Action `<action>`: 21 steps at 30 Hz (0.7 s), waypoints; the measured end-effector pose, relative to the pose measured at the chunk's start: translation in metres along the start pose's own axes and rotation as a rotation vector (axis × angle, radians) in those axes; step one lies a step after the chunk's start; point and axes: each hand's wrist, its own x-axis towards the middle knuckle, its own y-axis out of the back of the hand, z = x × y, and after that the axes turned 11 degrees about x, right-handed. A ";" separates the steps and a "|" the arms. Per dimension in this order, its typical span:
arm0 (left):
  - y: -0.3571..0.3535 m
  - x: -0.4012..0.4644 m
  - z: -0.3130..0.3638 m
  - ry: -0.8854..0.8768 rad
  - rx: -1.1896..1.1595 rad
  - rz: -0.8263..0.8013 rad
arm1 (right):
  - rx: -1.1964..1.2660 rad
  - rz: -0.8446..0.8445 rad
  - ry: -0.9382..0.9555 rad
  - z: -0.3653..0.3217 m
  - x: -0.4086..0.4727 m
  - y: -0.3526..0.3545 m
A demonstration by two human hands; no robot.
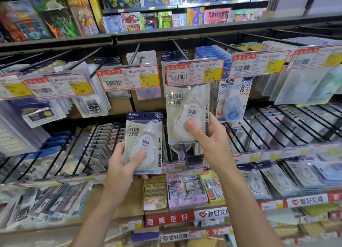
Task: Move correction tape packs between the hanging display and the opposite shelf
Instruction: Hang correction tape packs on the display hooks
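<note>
Left hand [121,160] grips a free pack [144,142]; at two o'clock my right hand [207,135] pinches the hanging pack [187,115]. Next, I slide it off its hook [180,49].

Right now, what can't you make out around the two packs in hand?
- Head view: top of right-hand pack sits behind the price tag; on or off the peg unclear.
- Left hand: fingers behind its pack, hidden.
- Small print on both packs: too small.
- Opposite shelf: outside the view.
</note>
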 end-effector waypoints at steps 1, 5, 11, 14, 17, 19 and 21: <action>0.000 0.000 0.000 0.002 -0.001 0.002 | -0.001 0.000 0.001 0.000 0.000 0.000; 0.000 0.001 0.000 -0.002 0.003 0.017 | -0.014 -0.006 0.007 0.003 0.000 0.002; 0.001 0.000 -0.001 -0.002 0.013 0.022 | -0.008 -0.006 0.001 0.006 0.000 0.002; 0.003 -0.001 -0.003 0.002 0.020 0.028 | -0.018 -0.004 -0.006 0.008 0.003 0.003; 0.005 0.000 -0.004 0.011 0.012 0.034 | -0.037 0.002 -0.011 0.012 0.006 0.002; 0.006 -0.001 -0.005 0.017 0.012 0.034 | -0.042 0.022 -0.011 0.016 0.007 -0.001; 0.007 -0.001 -0.006 0.017 0.011 0.035 | -0.033 0.037 -0.031 0.020 0.009 -0.002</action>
